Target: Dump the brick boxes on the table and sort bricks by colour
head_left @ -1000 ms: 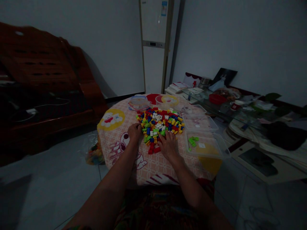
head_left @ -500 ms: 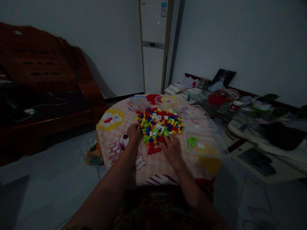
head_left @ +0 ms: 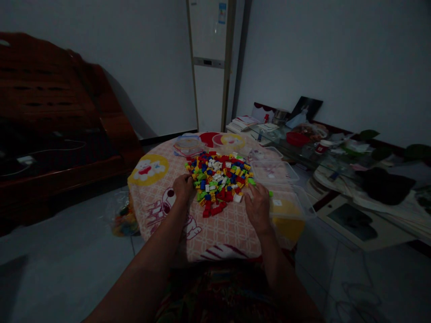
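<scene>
A heap of small toy building bricks (head_left: 218,177) in red, yellow, blue, green and white covers the middle of the round table. My left hand (head_left: 183,187) rests at the heap's left edge with its fingers curled; what they hold, if anything, is hidden. At the right edge, my right hand (head_left: 258,207) has its fingertips together at a green toy brick (head_left: 252,181). Just beside that hand lies a clear plastic box (head_left: 296,207), partly covered by it, with a bit of green showing. Several red bricks (head_left: 212,209) lie at the heap's near side.
More clear containers (head_left: 278,172) stand along the table's right, and stacked lids or trays (head_left: 188,146) at the back. A patterned cloth (head_left: 218,237) covers the table. A glass side table (head_left: 279,134) with clutter is to the right, a bag of colourful pieces (head_left: 124,220) on the left floor.
My right hand has moved right, from the heap's near side to its right edge beside the clear box. A green brick now shows at its fingertips. My left hand has stayed by the heap.
</scene>
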Demonstrator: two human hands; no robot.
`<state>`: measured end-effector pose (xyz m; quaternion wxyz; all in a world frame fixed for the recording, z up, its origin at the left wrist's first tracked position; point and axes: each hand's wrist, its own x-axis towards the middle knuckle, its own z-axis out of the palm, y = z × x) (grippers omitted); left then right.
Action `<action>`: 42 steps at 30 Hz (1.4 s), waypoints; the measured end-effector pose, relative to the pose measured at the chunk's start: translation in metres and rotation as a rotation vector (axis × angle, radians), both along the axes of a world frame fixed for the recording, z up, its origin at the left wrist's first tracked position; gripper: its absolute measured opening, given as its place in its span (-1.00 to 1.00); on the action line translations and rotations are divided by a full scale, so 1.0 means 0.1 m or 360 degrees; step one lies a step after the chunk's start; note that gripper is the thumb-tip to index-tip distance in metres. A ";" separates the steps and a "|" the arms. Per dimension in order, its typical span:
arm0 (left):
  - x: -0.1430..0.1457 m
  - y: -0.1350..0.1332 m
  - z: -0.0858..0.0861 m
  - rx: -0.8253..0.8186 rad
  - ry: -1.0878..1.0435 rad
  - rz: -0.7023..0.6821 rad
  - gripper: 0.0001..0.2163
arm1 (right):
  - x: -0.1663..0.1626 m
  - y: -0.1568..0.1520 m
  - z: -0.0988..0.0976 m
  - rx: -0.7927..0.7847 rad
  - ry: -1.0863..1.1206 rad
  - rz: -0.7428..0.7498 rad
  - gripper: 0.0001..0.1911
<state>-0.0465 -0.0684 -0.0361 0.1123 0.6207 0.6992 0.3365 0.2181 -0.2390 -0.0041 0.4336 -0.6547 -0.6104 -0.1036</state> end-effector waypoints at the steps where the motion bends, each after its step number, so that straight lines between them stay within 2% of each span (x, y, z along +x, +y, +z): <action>1: 0.00 0.00 0.00 0.0002 -0.0001 0.0003 -0.60 | 0.06 -0.01 0.01 -0.0010 -0.0014 -0.0035 -0.60; 7: 0.01 -0.02 0.03 -0.0007 -0.0003 0.0011 -0.60 | 0.33 -0.05 -0.04 -0.0141 -0.0064 -0.0208 -0.59; 12: 0.02 -0.03 0.05 -0.0016 0.0010 0.0028 -0.61 | 0.35 -0.06 -0.06 -0.0184 -0.0080 -0.0267 -0.62; 15: 0.03 -0.04 0.05 -0.0020 0.0003 0.0020 -0.61 | 0.26 -0.05 -0.04 -0.0095 -0.0056 -0.0184 -0.64; 19: 0.04 -0.05 0.05 -0.0015 -0.0010 0.0025 -0.60 | 0.05 -0.02 -0.03 -0.0053 -0.0042 0.0055 -0.66; 30: 0.03 -0.05 0.05 -0.0034 -0.0024 0.0032 -0.59 | -0.76 0.46 -0.05 -0.0399 -0.0395 0.0670 -0.53; 36: 0.02 -0.05 0.04 -0.0021 -0.0021 0.0010 -0.59 | -0.84 0.59 -0.16 -0.0550 -0.0484 0.0760 -0.53; 42: 0.02 -0.05 0.01 0.0008 -0.0079 -0.0006 -0.58 | -0.61 0.47 -0.27 -0.0443 -0.0362 0.0622 -0.63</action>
